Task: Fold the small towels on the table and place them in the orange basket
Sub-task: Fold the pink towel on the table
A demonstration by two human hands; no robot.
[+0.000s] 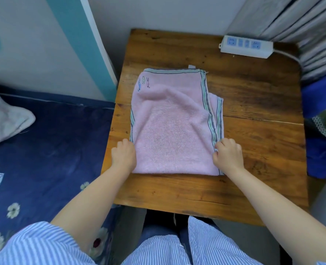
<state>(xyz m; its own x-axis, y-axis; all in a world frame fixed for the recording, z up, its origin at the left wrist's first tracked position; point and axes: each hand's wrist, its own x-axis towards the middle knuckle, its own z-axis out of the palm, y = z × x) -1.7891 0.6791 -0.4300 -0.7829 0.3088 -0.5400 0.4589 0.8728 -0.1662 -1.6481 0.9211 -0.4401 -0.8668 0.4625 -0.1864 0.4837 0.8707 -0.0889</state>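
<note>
Centre frame, left hand (124,153) and right hand (228,153) each pinch the folded pink terry towel's (169,121) side edges on the wooden desk (254,92), likely readying another fold.

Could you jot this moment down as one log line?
pink towel half-folded on table | left hand grips left edge | right hand grips right edge | basket unseen

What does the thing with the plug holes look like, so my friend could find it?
Start at the brown wooden table with the pink towel on it. Go to the table's far right corner, by the grey curtain. There lies the power strip: a long white bar with blue sockets and a white cord, the only hard plastic thing there.
</note>
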